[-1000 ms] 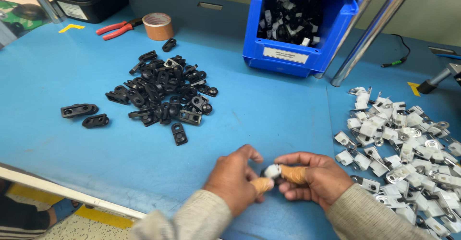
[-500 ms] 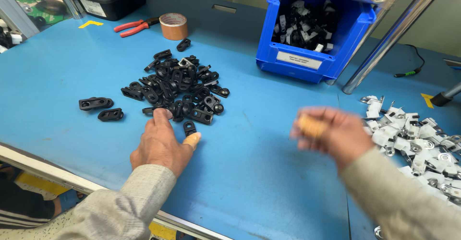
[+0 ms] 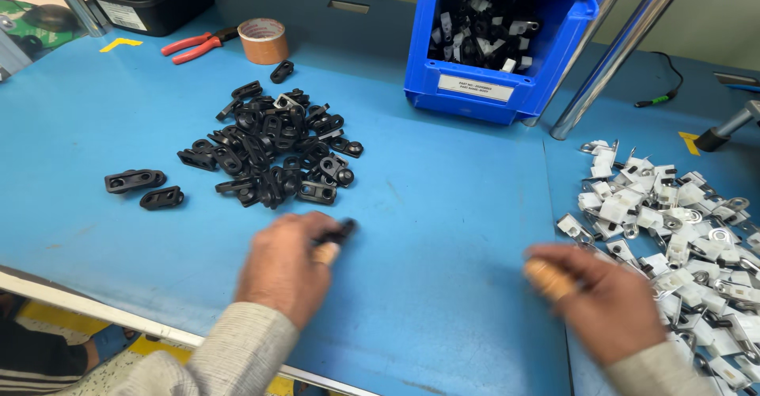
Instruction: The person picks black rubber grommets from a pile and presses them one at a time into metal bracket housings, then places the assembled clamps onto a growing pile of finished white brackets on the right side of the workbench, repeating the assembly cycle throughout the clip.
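Observation:
My left hand (image 3: 289, 268) rests on the blue table (image 3: 443, 206) just below the pile of black plastic clips (image 3: 273, 146). Its fingertips, one in a tan finger cot, pinch a single black clip (image 3: 343, 228). My right hand (image 3: 606, 305) is blurred by motion at the near left edge of the heap of white clips with metal lugs (image 3: 673, 222). A tan finger cot shows on one of its fingers. Whether it holds a piece cannot be made out.
A blue bin (image 3: 475, 95) of mixed black and white parts stands at the back. Beside it rises a slanted metal post (image 3: 625, 43). A tape roll (image 3: 264, 39), red pliers (image 3: 194, 45) and two stray black clips (image 3: 142, 180) lie on the left.
The hands were together at the front centre; they have parted. My left hand went to the black pile and drew back with a clip, while my right hand swung right to the white heap.

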`<state>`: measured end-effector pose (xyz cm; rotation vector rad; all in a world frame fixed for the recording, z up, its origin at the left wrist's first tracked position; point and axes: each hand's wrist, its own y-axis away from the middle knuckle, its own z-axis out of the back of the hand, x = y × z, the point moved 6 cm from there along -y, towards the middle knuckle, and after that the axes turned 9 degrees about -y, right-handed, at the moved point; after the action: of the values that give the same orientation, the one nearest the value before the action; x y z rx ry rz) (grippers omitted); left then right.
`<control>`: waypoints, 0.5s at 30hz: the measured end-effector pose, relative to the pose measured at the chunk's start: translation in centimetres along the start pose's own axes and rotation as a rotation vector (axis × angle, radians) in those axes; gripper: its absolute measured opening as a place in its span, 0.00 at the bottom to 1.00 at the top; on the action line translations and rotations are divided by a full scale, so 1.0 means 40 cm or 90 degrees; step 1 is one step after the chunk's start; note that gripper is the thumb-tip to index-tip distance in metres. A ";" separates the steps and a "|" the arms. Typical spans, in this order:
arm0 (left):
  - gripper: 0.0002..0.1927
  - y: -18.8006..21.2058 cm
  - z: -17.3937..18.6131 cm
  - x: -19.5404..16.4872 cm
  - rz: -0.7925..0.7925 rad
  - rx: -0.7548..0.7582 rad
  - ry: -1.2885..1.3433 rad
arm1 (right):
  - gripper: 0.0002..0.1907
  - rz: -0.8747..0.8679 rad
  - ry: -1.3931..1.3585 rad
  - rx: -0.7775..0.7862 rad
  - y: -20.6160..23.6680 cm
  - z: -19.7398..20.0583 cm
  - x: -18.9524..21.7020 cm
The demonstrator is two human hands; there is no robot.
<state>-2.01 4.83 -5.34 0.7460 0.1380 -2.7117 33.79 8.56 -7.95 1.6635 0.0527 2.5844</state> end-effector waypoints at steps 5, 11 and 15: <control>0.14 0.027 -0.102 -0.094 0.089 0.287 0.152 | 0.23 0.181 0.553 -0.031 -0.141 0.085 0.073; 0.24 0.034 -0.148 -0.152 0.002 0.423 0.129 | 0.23 -0.042 0.664 0.046 -0.221 0.081 0.020; 0.19 0.020 -0.140 -0.155 -0.003 0.276 0.112 | 0.24 -0.076 0.633 0.062 -0.236 0.084 0.020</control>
<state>5.96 6.83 -6.97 1.1017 -0.4233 -2.7044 36.88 18.02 -6.47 0.2260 0.3098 3.0289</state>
